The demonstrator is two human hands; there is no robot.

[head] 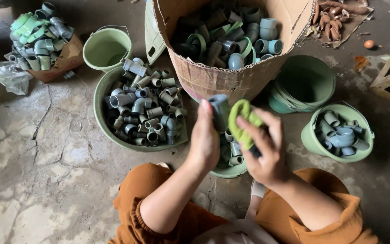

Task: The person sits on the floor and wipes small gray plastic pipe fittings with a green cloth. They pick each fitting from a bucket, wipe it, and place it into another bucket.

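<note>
Grey pipe fitting in left hand grip; right hand pinching green cloth; cardboard box, fitting-filled basin close around.

Grey pipe fitting, lime-green cloth, pale green buckets, brown cardboard box, rust-orange trousers

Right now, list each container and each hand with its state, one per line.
Cardboard box: open, full of pipe fittings.
Wide green basin: nearly full of grey fittings.
Upper-left bucket: empty.
Right-hand bucket: partly filled.
Stacked green buckets: nested, top one empty.
Left hand: gripping a grey fitting.
Right hand: gripping a green cloth.
</note>
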